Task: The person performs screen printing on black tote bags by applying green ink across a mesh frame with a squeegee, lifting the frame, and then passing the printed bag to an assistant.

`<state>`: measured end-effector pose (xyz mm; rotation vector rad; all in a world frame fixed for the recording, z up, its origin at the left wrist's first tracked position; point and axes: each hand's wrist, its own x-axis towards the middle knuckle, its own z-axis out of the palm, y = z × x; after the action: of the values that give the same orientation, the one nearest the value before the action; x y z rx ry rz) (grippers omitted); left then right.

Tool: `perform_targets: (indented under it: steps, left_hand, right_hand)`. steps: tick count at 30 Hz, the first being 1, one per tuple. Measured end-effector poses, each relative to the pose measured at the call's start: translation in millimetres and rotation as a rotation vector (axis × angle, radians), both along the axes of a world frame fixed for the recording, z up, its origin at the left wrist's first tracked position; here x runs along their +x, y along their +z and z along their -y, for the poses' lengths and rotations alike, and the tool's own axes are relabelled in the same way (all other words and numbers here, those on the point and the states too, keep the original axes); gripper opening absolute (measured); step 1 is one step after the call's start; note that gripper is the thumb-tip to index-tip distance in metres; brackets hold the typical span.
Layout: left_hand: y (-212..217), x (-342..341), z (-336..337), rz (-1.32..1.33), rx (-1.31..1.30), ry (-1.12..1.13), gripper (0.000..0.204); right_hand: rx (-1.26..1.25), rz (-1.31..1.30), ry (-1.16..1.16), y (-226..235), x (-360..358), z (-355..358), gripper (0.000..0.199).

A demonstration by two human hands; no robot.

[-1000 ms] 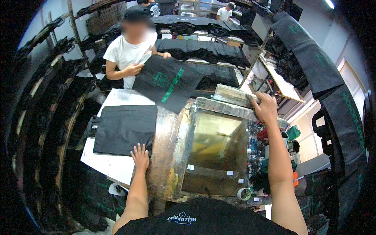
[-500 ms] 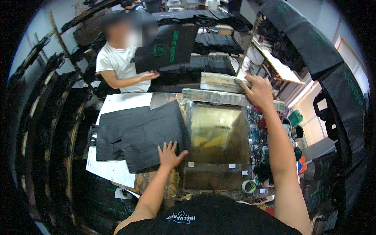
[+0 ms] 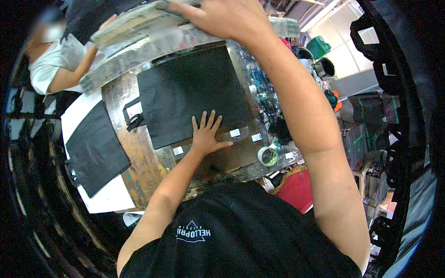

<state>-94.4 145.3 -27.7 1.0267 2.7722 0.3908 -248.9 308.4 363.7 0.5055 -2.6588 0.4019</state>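
Your left hand [image 3: 207, 135] lay open, flat on a black bag [image 3: 190, 95] atop the paint-stained worktable [image 3: 139, 160]; your right hand [image 3: 222, 16] gripped the raised screen frame [image 3: 134, 23] amid cluttered racks.

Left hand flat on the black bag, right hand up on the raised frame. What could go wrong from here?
1. The left hand lies on the black bag beneath the raised frame that the right hand grips; if the frame drops, the fingers may get pinched.
2. The bag handle sticks out sideways and could fold under.
3. The tape roll at the table edge might get knocked off.
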Motion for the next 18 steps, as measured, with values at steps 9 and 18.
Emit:
perform_targets:
  steps: [9,18]
  left_hand:
    - [-2,13,-25,-0.022,0.069,-0.047,0.118]
    - [43,12,-2,0.097,0.240,0.122,0.115]
  right_hand:
    - [-0.031,-0.081,-0.038,-9,-3,3,0.077]
    - [0.054,-0.084,-0.072,-9,13,15,0.070]
